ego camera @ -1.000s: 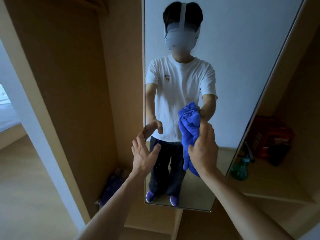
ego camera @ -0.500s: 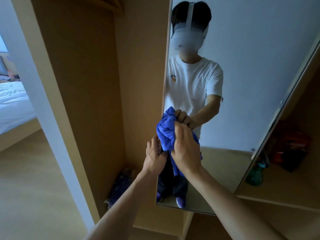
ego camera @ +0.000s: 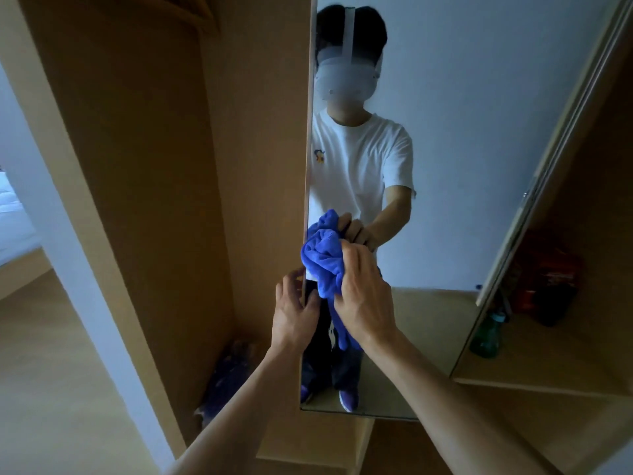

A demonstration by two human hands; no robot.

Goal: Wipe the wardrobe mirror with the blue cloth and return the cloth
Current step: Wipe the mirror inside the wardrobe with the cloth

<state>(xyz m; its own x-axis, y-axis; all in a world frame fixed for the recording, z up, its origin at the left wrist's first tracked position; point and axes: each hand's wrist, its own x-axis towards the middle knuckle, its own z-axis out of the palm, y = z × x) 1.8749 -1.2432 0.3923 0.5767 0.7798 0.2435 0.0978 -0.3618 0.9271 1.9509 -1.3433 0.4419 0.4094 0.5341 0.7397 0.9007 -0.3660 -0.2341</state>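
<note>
The wiping looks to be in hand, not finished: the right hand [ego camera: 363,296] grips the bunched blue cloth [ego camera: 323,262] and presses it against the mirror [ego camera: 462,166] close to its left edge, about midway up, with a tail of cloth hanging below the fist. The left hand [ego camera: 294,313] holds that same left edge just below the cloth, fingers bent at the edge and thumb in front of the glass, probably to steady the panel. How much of the glass is already clean cannot be told, as no streaks or marks show. Most of the tall pane to the right and above seems left to cover, and returning the cloth is not yet done; its resting place is not shown
</note>
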